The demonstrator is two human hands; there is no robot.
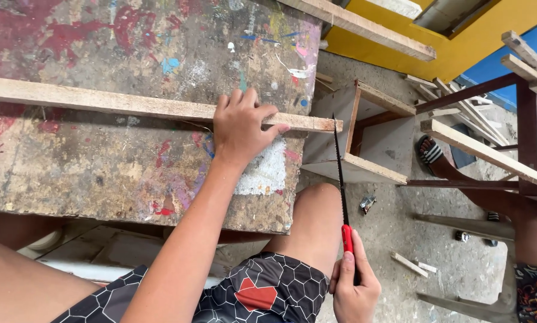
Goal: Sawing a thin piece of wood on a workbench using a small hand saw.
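Observation:
My left hand [242,124] presses flat on a long wooden strip [101,103] that lies across a paint-stained worktable [101,173]. The strip's right end juts a little past the table's edge. My right hand [353,287] grips the red handle of a hand saw [342,185]. Its thin dark blade points up toward the strip's overhanging end and sits at or just below it. My knee [316,221] rises under the table's right edge.
A small open wooden box frame [373,134] stands on the concrete floor right of the table. Another person's leg and sandalled foot [430,154] rest by a dark wooden frame [522,113]. Loose slats and offcuts [409,263] lie around.

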